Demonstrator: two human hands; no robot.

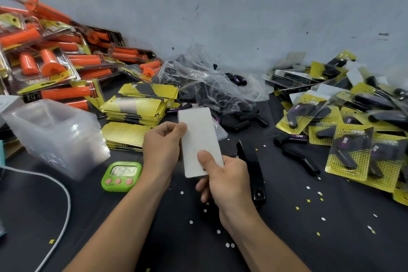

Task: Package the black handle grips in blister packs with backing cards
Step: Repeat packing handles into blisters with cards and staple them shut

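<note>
Head view: a white card (pixel 199 139) is held above the middle of the dark bench (pixel 309 238), blank side up and tilted. The left grip (pixel 162 143), a bare hand, is curled on the card's left edge near the top, thumb and fingers pinching it. The right grip (pixel 227 176) is closed on the card's lower end, with the thumb pressed on the face and the fingers underneath. A clear plastic edge is seen behind the card; what it is cannot be told.

Loose black handles (pixel 240 120) are scattered on the bench just beyond the card. More are seen inside a crumpled clear bag (pixel 205 86) by the wall. Finished packs (pixel 351 146) with yellow cards and black handles are heaped at the right. Stacks of yellow cards (pixel 134 106) are placed left of the held card. A stack of clear blisters (pixel 55 130) stands further left, and orange packs (pixel 55 57) are piled behind it. A green timer (pixel 121 175) lies near the left wrist. A long black tool (pixel 254 172) lies just right of the right grip. A white cable (pixel 64 194) is curved at the lower left. Small paper dots (pixel 229 244) are strewn over the bench.
</note>
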